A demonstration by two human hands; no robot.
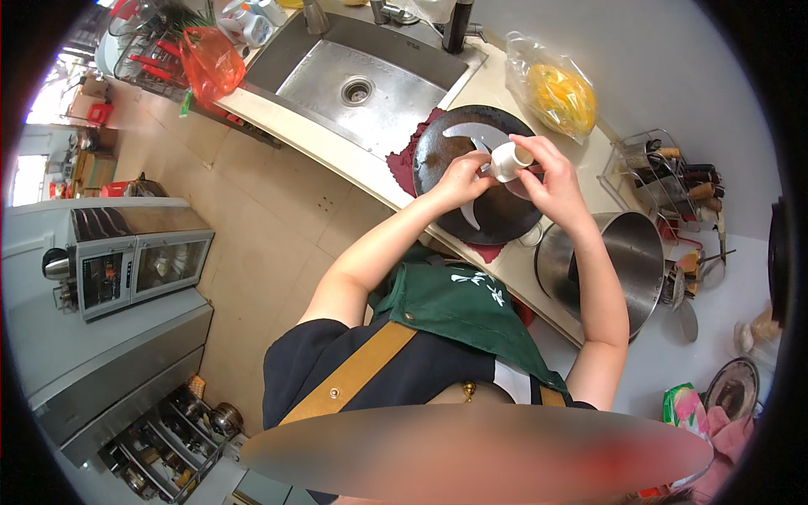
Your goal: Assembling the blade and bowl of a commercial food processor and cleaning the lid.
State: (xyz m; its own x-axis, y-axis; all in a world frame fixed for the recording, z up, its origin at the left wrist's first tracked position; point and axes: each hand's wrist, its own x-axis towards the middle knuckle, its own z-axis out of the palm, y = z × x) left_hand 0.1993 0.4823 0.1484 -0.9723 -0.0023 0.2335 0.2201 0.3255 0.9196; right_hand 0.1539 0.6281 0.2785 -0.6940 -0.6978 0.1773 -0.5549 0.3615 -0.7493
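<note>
Between my two hands is a blade piece with a white hollow hub point(508, 162) and curved metal blades point(476, 131), which looks like a food processor blade. My left hand point(461, 182) pinches its left side, fingers closed near the hub's base. My right hand point(551, 181) curls around the right side of the hub, thumb and fingers on it. Below the blades is a large dark round pan or board point(432, 158); I cannot tell which. It rests on a dark red cloth point(402, 171) on the pale counter point(337, 152).
A steel sink point(324, 80) lies beyond to the left. The clear bag of yellow food point(562, 94) stands at the back right. By my right forearm is a deep steel pot point(633, 252), with a utensil rack point(652, 164) against the wall. An orange-red bag point(210, 63) hangs far left.
</note>
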